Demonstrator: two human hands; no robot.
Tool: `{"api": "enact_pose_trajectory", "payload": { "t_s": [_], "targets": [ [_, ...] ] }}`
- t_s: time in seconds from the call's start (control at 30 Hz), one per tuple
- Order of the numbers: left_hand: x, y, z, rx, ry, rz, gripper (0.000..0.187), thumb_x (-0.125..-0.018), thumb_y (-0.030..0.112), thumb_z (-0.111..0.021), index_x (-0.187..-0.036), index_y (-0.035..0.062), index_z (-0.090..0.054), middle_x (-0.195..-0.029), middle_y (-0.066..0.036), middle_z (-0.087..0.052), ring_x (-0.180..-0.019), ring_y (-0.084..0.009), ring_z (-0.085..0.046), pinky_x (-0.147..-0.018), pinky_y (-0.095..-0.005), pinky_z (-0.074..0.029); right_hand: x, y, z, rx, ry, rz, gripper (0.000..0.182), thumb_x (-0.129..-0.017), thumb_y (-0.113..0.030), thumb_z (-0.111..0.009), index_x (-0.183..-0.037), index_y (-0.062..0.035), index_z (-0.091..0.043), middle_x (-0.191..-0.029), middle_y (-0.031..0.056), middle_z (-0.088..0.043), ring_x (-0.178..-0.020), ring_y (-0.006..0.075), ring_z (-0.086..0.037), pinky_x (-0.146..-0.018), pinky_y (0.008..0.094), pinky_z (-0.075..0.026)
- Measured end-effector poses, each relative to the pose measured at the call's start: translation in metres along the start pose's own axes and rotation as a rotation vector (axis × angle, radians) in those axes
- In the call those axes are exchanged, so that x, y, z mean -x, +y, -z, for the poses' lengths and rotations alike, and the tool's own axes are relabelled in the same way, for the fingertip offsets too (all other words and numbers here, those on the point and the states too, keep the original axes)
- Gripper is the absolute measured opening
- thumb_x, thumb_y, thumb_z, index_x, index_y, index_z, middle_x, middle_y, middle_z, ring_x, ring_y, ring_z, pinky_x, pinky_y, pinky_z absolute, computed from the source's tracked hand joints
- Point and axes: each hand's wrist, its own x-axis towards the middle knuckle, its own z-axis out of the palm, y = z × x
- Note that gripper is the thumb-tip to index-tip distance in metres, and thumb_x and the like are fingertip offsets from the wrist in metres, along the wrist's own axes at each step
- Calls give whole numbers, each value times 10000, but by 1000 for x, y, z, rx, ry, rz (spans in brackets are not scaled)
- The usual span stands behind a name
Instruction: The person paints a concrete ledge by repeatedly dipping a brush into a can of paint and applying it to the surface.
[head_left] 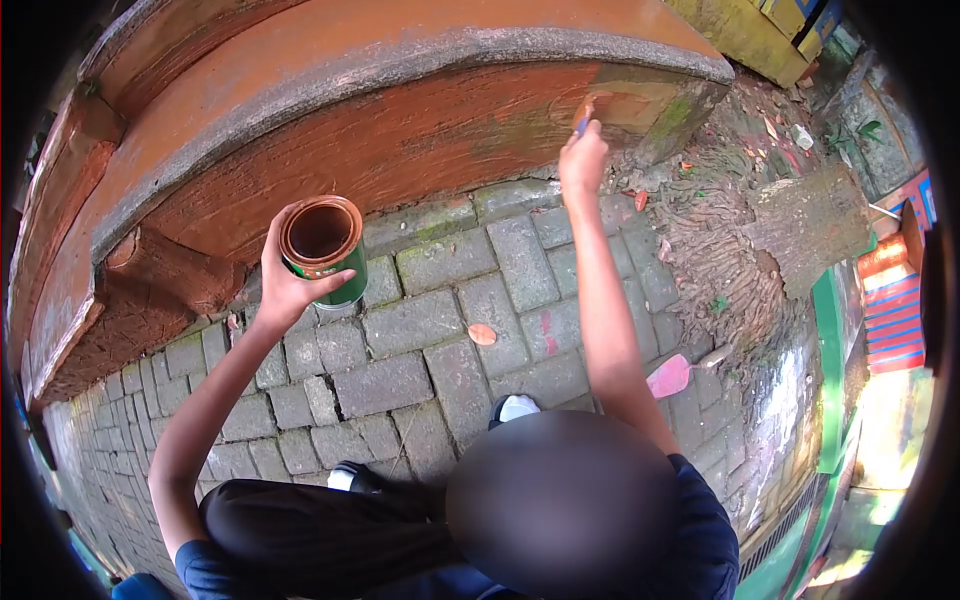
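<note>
My left hand [290, 275] is wrapped round a green paint can [345, 285] with a brown-smeared rim, held upright over the paving. Dark brown paint shows inside it. My right hand [583, 165] grips a paintbrush [583, 124] with a blue part on its handle. The brush tip meets the side of a concrete step [400, 140]. Most of that side is coated reddish brown. Toward its right end the surface [675, 125] is bare and mossy, with a thin brown smear around the brush.
Grey paving bricks [390, 385] cover the ground, with a dry leaf [482, 334] on them. Gnarled roots [700, 230] and a stump-like block [812, 230] stand at the right. A pink flat piece [669, 376] lies by my right forearm. A green edge [828, 370] runs beyond.
</note>
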Motion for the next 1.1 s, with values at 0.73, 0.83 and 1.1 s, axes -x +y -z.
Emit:
{"api": "enact_pose_trajectory", "payload": {
  "t_s": [0.73,0.83,1.1],
  "targets": [
    [15,51,85,-25,25,-158,1058,-530,243,-948,-1380,-14,-372,-1314,-160,-535,-1247,-257,-523,-1090,-408,-403,62,4,-22,147,-500,309,339,-916,-366,-633,-938,-34,-566,-805,240,-664,-807,450,-641,-662,535,-489],
    [6,64,73,-113,21,-206,1066,-520,240,-949,-1382,-16,-376,-1313,-161,-540,-1237,-259,-531,-1087,-411,-408,32,59,-10,197,-468,185,384,-939,-401,-583,-928,-20,-622,-840,267,-656,-849,459,-635,-694,548,-480],
    [-5,69,17,-136,123,-74,1082,-513,255,-948,-1382,-31,-371,-1310,-173,-541,-1244,-264,-527,-1088,-413,-405,-48,220,-17,156,-309,-297,420,-844,-467,-645,-887,-56,-724,-845,233,-684,-853,423,-658,-753,488,-495]
  ]
}}
